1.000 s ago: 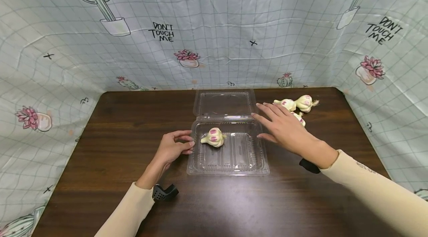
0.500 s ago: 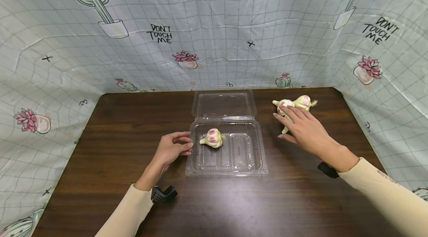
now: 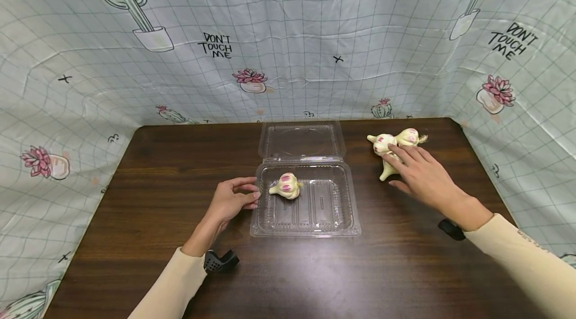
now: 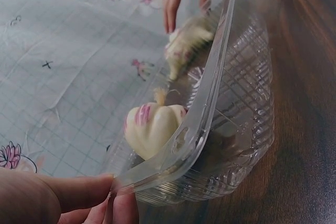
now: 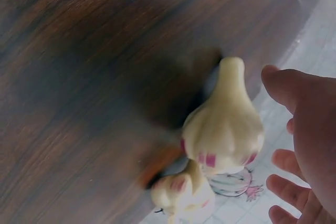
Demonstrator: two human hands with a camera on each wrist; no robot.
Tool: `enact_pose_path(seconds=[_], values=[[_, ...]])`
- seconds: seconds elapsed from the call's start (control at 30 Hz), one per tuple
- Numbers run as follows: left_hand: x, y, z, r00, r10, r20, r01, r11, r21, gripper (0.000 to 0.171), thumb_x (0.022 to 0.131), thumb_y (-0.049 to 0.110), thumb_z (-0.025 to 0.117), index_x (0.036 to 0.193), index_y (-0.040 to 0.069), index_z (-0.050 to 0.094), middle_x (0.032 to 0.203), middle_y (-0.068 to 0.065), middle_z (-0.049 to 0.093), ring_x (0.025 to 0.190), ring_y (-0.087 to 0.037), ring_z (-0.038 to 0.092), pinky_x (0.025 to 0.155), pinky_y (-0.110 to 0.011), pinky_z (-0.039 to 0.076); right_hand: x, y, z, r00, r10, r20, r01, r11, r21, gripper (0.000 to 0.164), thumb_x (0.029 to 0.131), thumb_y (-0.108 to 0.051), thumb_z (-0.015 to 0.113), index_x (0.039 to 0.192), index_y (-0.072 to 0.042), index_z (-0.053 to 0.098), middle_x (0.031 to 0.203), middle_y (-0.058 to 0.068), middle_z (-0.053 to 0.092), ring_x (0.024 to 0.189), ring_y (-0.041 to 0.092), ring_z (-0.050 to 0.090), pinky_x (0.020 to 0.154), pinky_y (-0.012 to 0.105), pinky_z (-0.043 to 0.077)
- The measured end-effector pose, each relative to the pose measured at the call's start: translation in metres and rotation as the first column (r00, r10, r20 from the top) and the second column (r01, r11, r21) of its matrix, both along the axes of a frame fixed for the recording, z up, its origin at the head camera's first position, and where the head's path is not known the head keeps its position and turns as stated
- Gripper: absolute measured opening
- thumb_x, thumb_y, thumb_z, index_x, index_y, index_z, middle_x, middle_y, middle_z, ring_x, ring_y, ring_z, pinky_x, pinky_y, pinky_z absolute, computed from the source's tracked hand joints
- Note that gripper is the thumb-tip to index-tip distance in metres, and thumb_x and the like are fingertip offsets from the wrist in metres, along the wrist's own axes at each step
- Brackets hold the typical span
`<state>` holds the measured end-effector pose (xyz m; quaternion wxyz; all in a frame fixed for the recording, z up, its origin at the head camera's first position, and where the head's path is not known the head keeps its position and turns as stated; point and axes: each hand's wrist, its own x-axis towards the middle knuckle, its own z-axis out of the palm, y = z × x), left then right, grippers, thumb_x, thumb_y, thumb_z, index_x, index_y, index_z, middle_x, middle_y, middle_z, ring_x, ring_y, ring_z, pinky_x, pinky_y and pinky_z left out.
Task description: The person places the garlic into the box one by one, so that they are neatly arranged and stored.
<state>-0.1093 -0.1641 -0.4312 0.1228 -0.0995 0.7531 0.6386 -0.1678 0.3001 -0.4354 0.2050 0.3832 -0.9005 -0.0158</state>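
At the left wall of a clear plastic clamshell container (image 3: 306, 232), my left hand (image 3: 230, 200) pinches the rim between thumb and fingers, as the left wrist view shows. One garlic bulb (image 3: 287, 186) with pink streaks lies inside, toward the left. My right hand (image 3: 420, 173) is held over the loose garlic at the right, fingers spread and relaxed. Below its fingers is a garlic bulb (image 3: 388, 173), partly covered in the head view, its stem toward me. In the right wrist view this near bulb (image 5: 223, 124) stands apart from the thumb and fingers.
Two more garlic bulbs lie just behind, one at the left (image 3: 383, 143) and one with a rooty end (image 3: 408, 136). The container's lid (image 3: 302, 140) lies folded back. A printed cloth (image 3: 288, 79) hangs behind the dark wooden table (image 3: 180, 159).
My right hand has moved right, away from the container, to the loose garlic bulbs, then slightly farther right. The left hand keeps its place at the rim.
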Motion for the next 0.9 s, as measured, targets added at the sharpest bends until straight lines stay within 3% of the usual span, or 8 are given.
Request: enact_pose_path(seconds=[0.67, 0.9], values=[[-0.0006, 0.0004, 0.0007, 1.0, -0.001, -0.007, 0.001, 1.0, 0.01, 0.043, 0.096, -0.011, 0.07, 0.138, -0.012, 0.062, 0.108, -0.018, 0.069, 0.066, -0.008, 0.07, 0.067, -0.022, 0.065, -0.0025, 0.0094, -0.0047, 1.0, 0.0, 0.022, -0.001, 0.999, 0.037, 0.078, 0.069, -0.007, 0.095, 0.139, 0.003, 0.062, 0.135, 0.025, 0.065, 0.126, 0.046, 0.057, 0.101, 0.061, 0.049], [-0.0006, 0.0, 0.0014, 1.0, 0.002, -0.003, -0.002, 1.0, 0.014, 0.043, 0.096, -0.01, 0.071, 0.138, -0.012, 0.061, 0.109, -0.019, 0.07, 0.066, -0.008, 0.07, 0.067, -0.022, 0.065, -0.0037, 0.009, -0.004, 1.0, 0.0, 0.023, -0.001, 1.0, 0.029, 0.064, 0.073, 0.006, 0.086, 0.134, 0.003, 0.066, 0.129, 0.023, 0.067, 0.122, 0.046, 0.058, 0.096, 0.061, 0.051]])
